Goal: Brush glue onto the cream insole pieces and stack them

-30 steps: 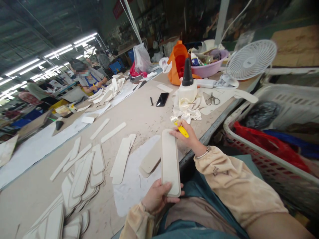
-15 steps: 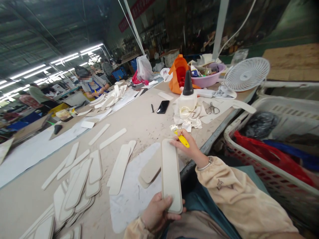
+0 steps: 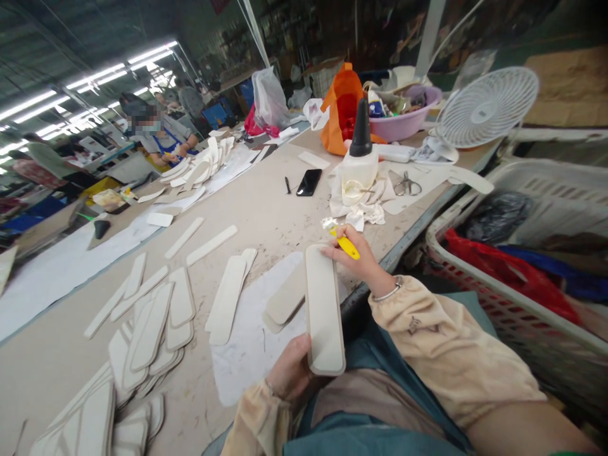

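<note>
My left hand point(image 3: 291, 375) grips the near end of a long cream rounded strip point(image 3: 324, 310) from beneath, its thumb tucked behind the strip's edge. My right hand point(image 3: 360, 261) pinches the far end of the same strip while holding a yellow-handled brush point(image 3: 346, 244) with glue-caked bristles. Just past the brush stands a glue bottle with a black cone nozzle point(image 3: 360, 159) on crumpled white rags. More cream strips point(image 3: 285, 301) lie on a white sheet point(image 3: 251, 335) under the held strip.
Piles of cream strips point(image 3: 152, 329) cover the table's left. A black phone point(image 3: 309, 182), scissors point(image 3: 407, 185), a white fan point(image 3: 486, 109), an orange bag point(image 3: 341, 117) and a pink basin point(image 3: 408, 123) sit farther back. A white basket point(image 3: 522, 253) stands on the right. Another person point(image 3: 161, 136) works at the far end.
My left thumb has slipped off the strip's top face and now sits behind its edge. The strip's near end has lifted slightly; my right hand keeps its pinch.
</note>
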Motion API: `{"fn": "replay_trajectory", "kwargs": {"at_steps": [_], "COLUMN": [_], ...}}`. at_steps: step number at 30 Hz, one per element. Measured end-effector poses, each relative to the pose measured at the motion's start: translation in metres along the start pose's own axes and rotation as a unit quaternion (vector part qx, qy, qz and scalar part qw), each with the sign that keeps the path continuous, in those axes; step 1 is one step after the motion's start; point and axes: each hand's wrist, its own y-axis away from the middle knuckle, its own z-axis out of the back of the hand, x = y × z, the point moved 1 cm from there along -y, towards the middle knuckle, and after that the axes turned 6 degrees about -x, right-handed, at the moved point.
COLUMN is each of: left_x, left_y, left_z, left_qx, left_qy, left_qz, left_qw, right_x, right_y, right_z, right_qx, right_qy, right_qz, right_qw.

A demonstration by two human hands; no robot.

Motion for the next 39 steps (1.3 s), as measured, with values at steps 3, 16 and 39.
{"fn": "replay_trajectory", "kwargs": {"at_steps": [3,16,39], "left_x": [-0.011,-0.027,0.002], "left_y": [-0.006,-0.036,-0.004], "left_z": [-0.003,-0.021,0.005], "left_qx": [-0.025,-0.098,0.027], "left_qy": [0.013,-0.041,-0.044], "left_qz": [-0.028,-0.124,-0.035], "left_qw": [0.999,0.987,0.998], "right_x": [-0.001,0.001,-0.007], "right_y": [0.000,0.004,0.001], "right_z": [-0.001,-0.008,-0.004], "right_qx": [0.002,-0.004,-0.042], "right_qy": [0.010,0.058,0.114], "right_qz": [0.002,0.011,0.022], "right_qw": [1.000,0.998,0.992]}}
